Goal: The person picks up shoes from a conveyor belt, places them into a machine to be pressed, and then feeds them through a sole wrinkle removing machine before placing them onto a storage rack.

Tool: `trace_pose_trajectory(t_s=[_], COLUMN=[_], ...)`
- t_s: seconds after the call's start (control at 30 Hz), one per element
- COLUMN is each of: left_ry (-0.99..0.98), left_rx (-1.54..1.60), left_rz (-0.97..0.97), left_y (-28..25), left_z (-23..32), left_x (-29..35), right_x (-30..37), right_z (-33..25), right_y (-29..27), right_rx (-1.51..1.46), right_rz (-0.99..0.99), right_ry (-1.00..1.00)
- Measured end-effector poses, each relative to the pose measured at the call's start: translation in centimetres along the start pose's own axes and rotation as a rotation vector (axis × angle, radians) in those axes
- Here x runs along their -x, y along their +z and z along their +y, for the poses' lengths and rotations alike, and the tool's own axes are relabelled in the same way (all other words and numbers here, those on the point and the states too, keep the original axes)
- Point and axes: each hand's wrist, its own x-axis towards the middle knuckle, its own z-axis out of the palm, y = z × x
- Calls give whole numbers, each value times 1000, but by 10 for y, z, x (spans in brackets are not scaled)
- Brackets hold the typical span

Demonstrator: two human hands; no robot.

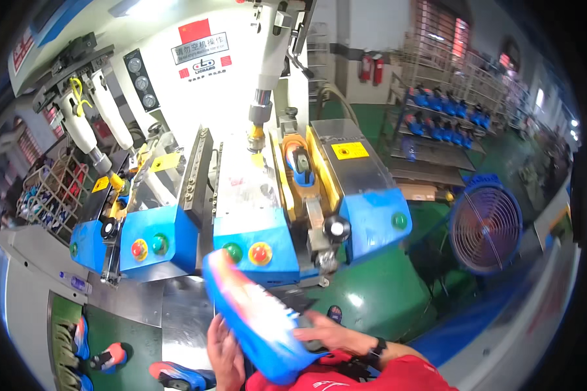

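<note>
A blue, white and orange sports shoe [257, 319] is held up close in front of me, tilted with its toe pointing away and to the left. My left hand [225, 355] grips its left side, the fingers partly hidden along the shoe's edge. On the other side my right hand [332, 332], with a dark band on the wrist, holds the shoe near its ankle opening. Beyond it stands a white machine with blue-fronted stations. Another orange and blue shoe [300, 166] sits in the right station between yellow pads [323, 163], apart from both hands.
Green and red buttons [260, 253] are on the blue fronts. A vertical press rod [259, 111] hangs above the right station. Several shoes, one an orange and blue shoe [176, 375], lie at lower left. A blue fan [486, 228] and a shoe rack [430, 150] stand at right.
</note>
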Motion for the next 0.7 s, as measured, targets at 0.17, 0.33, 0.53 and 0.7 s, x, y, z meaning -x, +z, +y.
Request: trace_pose_trajectory(t_s=[0.17, 0.33, 0.53, 0.7], left_ry=[3, -143, 142, -229], left_rx=[-477, -1108, -1331, -1275], left_rz=[-437, -338, -313, -378], left_y=[151, 272, 292, 288], left_z=[-14, -120, -235, -154], left_x=[-138, -358, -484, -520], right_x=[77, 93, 101, 88], right_z=[-94, -120, -123, -122], right_y=[-116, -153, -168, -172], right_rx=[-284, -547, -601, -562], right_rz=[483, 637, 878, 884], right_ry=[-255, -380, -406, -467])
